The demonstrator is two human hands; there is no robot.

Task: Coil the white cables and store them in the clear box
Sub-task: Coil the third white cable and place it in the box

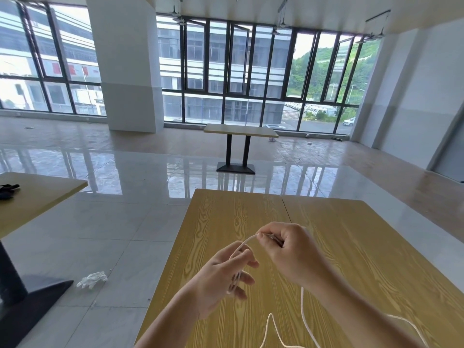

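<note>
the right hand is pinching the white cable between thumb and fingertip, feeding it toward the left hand, whose spread fingers are carrying a few loops. both are working above the wooden counter. the cable is likely light, limp and springy; gripping close to the loops should help.

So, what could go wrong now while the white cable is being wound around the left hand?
1. The loops on the left hand sit on spread, nearly straight fingers, so they may slide off.
2. The right hand only pinches the white cable at the fingertips; a tug could pull it free.
3. The loose cable curls over the wooden table and runs out of view, so it may tangle or snag there.
The clear box is not in view.
</note>
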